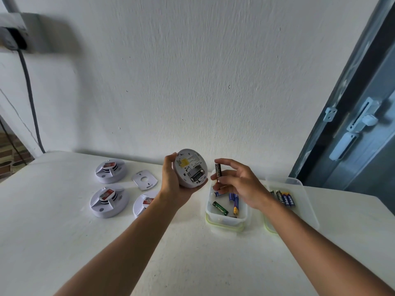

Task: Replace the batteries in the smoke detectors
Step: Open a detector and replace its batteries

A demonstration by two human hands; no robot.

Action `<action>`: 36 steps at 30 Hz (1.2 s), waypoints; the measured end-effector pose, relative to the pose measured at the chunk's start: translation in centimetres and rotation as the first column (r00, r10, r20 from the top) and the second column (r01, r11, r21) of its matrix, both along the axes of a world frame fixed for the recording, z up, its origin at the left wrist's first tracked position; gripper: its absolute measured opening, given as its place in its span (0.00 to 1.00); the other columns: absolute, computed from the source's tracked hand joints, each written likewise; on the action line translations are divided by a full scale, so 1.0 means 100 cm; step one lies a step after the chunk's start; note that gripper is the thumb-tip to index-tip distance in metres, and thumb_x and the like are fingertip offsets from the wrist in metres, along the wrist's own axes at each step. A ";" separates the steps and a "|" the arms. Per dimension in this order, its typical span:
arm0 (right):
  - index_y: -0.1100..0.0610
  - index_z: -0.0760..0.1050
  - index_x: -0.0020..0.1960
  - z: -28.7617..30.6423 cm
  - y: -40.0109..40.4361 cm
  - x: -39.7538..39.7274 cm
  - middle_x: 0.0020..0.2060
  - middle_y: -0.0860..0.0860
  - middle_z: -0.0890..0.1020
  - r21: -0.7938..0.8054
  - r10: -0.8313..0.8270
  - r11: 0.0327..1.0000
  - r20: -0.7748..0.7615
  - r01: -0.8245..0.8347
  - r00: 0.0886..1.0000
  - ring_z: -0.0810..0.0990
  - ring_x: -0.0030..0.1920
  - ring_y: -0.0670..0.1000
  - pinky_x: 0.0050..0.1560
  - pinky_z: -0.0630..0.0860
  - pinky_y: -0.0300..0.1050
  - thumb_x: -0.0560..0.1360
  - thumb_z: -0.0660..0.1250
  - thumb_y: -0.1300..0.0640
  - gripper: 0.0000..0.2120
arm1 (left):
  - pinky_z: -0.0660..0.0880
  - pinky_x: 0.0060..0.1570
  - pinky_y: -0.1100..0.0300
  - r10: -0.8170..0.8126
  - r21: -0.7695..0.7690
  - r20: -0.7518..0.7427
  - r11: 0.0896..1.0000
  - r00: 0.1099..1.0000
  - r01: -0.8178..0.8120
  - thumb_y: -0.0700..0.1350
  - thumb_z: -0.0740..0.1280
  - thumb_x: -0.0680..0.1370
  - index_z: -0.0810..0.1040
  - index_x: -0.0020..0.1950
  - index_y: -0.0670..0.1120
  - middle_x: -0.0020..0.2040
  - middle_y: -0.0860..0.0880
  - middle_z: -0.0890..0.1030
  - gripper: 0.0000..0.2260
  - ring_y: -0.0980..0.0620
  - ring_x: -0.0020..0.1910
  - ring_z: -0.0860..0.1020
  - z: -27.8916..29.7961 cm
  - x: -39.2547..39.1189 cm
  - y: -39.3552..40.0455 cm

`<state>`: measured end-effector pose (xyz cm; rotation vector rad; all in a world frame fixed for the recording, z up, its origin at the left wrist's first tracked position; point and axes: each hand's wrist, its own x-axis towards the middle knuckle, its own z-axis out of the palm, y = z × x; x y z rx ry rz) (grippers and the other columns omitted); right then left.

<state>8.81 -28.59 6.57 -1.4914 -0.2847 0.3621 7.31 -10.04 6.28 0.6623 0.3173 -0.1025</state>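
Left hand [171,180] grips the round white plastic smoke detector [190,167], back open, held above the white table [64,242]; just right of it, right hand [237,184] pinches an upright black cylindrical battery [218,173] over the clear plastic tub [226,218], table bare toward the near edge.

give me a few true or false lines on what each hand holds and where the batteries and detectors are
1. The left hand holds a smoke detector with its back open. True.
2. The right hand is empty. False: it pinches a black battery.
3. The held detector's compartment has no battery in it. False: one battery lies inside.
4. Three more detectors lie on the table to the left. True.
5. Both clear containers hold batteries. True: the near container and the right container both do.
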 end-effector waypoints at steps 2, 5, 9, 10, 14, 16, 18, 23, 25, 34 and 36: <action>0.56 0.74 0.65 0.002 0.000 -0.002 0.45 0.60 0.84 0.087 0.078 0.994 -0.099 -0.070 0.992 0.82 0.38 0.56 0.40 0.81 0.48 0.73 0.65 0.76 0.25 | 0.72 0.60 0.39 -0.008 -0.006 0.003 1.000 1.000 0.008 0.57 0.59 0.77 0.78 0.60 0.46 0.60 0.38 0.77 0.20 0.37 0.62 0.74 0.000 -0.001 0.000; 0.60 0.73 0.65 0.005 0.001 -0.007 0.44 0.61 0.83 0.164 0.116 0.982 -0.154 -0.091 0.981 0.82 0.36 0.54 0.39 0.81 0.44 0.71 0.66 0.76 0.25 | 0.72 0.59 0.40 -0.026 0.001 0.015 1.000 1.000 0.026 0.58 0.59 0.77 0.78 0.60 0.46 0.60 0.37 0.78 0.21 0.37 0.61 0.75 0.002 -0.002 0.000; 0.61 0.72 0.66 0.010 0.006 -0.012 0.41 0.60 0.83 0.178 0.101 0.981 -0.121 -0.079 0.987 0.80 0.33 0.52 0.36 0.79 0.44 0.66 0.70 0.67 0.28 | 0.75 0.56 0.41 -0.051 0.002 0.028 0.999 0.998 0.051 0.58 0.59 0.77 0.78 0.62 0.45 0.62 0.36 0.77 0.22 0.36 0.62 0.75 0.005 -0.005 -0.002; 0.61 0.72 0.66 0.012 0.008 -0.013 0.41 0.59 0.83 0.180 0.086 0.981 -0.105 -0.066 0.991 0.79 0.32 0.51 0.36 0.78 0.43 0.66 0.71 0.65 0.28 | 0.76 0.54 0.41 -0.055 -0.001 0.030 0.998 0.998 0.055 0.58 0.59 0.77 0.77 0.63 0.44 0.63 0.36 0.77 0.23 0.36 0.63 0.74 0.006 -0.006 -0.002; 0.59 0.74 0.64 0.014 0.019 -0.019 0.35 0.54 0.83 0.183 0.008 0.983 -0.031 -0.002 0.999 0.73 0.30 0.49 0.33 0.71 0.40 0.69 0.70 0.64 0.23 | 0.77 0.51 0.45 -0.071 0.014 0.033 0.997 0.997 0.071 0.58 0.57 0.78 0.77 0.64 0.42 0.57 0.37 0.79 0.24 0.39 0.55 0.78 0.013 -0.009 -0.007; 0.62 0.77 0.61 0.012 0.027 -0.024 0.34 0.54 0.83 0.179 -0.034 0.983 0.003 0.033 0.999 0.72 0.28 0.48 0.30 0.69 0.38 0.73 0.68 0.66 0.17 | 0.76 0.50 0.47 -0.061 0.048 0.016 0.997 0.998 0.060 0.58 0.57 0.77 0.77 0.62 0.41 0.53 0.38 0.79 0.24 0.41 0.50 0.77 0.016 -0.010 -0.010; 0.62 0.81 0.55 0.011 0.034 -0.028 0.32 0.55 0.83 0.180 -0.087 0.981 0.038 0.079 0.996 0.71 0.28 0.48 0.30 0.69 0.38 0.74 0.69 0.67 0.11 | 0.76 0.49 0.48 -0.033 0.057 -0.012 0.998 0.999 0.033 0.58 0.60 0.76 0.77 0.63 0.40 0.53 0.38 0.78 0.26 0.41 0.51 0.77 0.018 -0.009 -0.013; 0.57 0.80 0.50 0.013 0.047 -0.035 0.33 0.48 0.78 0.068 -0.334 0.942 0.074 0.330 0.940 0.75 0.31 0.43 0.32 0.71 0.33 0.65 0.79 0.62 0.15 | 0.73 0.63 0.42 -0.023 0.057 0.007 0.998 1.000 0.022 0.57 0.61 0.76 0.76 0.66 0.41 0.57 0.37 0.78 0.25 0.38 0.57 0.77 0.020 -0.007 -0.018; 0.54 0.73 0.60 0.009 0.052 -0.035 0.46 0.49 0.77 0.014 -0.422 0.907 0.033 0.422 0.906 0.79 0.43 0.45 0.38 0.74 0.35 0.58 0.83 0.56 0.33 | 0.71 0.65 0.42 -0.044 0.041 0.030 0.998 0.999 0.043 0.57 0.60 0.77 0.77 0.64 0.42 0.58 0.37 0.78 0.24 0.37 0.58 0.76 0.023 -0.008 -0.022; 0.52 0.70 0.65 0.014 0.050 -0.025 0.48 0.51 0.80 0.216 -0.102 0.959 -0.339 0.183 0.935 0.78 0.40 0.49 0.40 0.68 0.46 0.56 0.80 0.55 0.40 | 0.77 0.52 0.43 -0.216 0.045 0.054 0.976 0.975 0.214 0.56 0.63 0.71 0.78 0.64 0.42 0.58 0.38 0.79 0.27 0.39 0.58 0.77 0.038 -0.012 -0.020; 0.50 0.66 0.69 0.014 0.048 -0.025 0.54 0.53 0.81 0.150 -0.181 0.965 -0.208 0.215 0.961 0.81 0.49 0.52 0.42 0.76 0.48 0.55 0.83 0.52 0.46 | 0.76 0.54 0.41 -0.270 0.117 0.028 0.957 0.962 0.265 0.57 0.62 0.72 0.80 0.63 0.42 0.59 0.37 0.80 0.26 0.38 0.60 0.77 0.037 -0.012 -0.014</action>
